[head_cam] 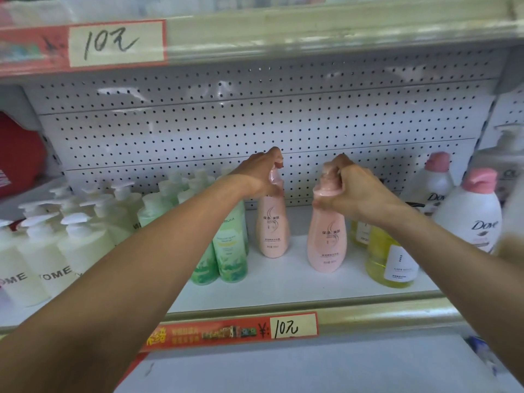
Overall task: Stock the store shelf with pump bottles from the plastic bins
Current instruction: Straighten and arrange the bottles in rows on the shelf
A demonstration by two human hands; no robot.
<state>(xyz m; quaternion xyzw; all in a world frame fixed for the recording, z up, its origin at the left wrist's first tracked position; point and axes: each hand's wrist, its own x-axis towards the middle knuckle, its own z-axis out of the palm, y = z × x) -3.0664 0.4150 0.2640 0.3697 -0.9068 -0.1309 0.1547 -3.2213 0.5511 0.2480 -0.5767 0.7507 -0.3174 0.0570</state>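
two pink pump bottles stand upright on the shelf [283, 282], apart: the left hand [262, 173] grips the rear pink bottle [272, 228] by its pump, the right hand [358, 191] grips the front pink bottle [326, 242] likewise. two yellow bottles [388, 259] stand right.

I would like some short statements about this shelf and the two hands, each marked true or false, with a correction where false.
1. Each hand holds a pink pump bottle by its top. True: the left hand grips the rear pink bottle, and the right hand grips the front pink bottle.
2. The pink bottles lie on their sides. False: both stand upright on the shelf.
3. The green bottles stand left of the pink ones. True.
4. The yellow bottles stand left of the green ones. False: they stand right of the pink bottles.
5. The price tag reads 20. False: it reads 10.
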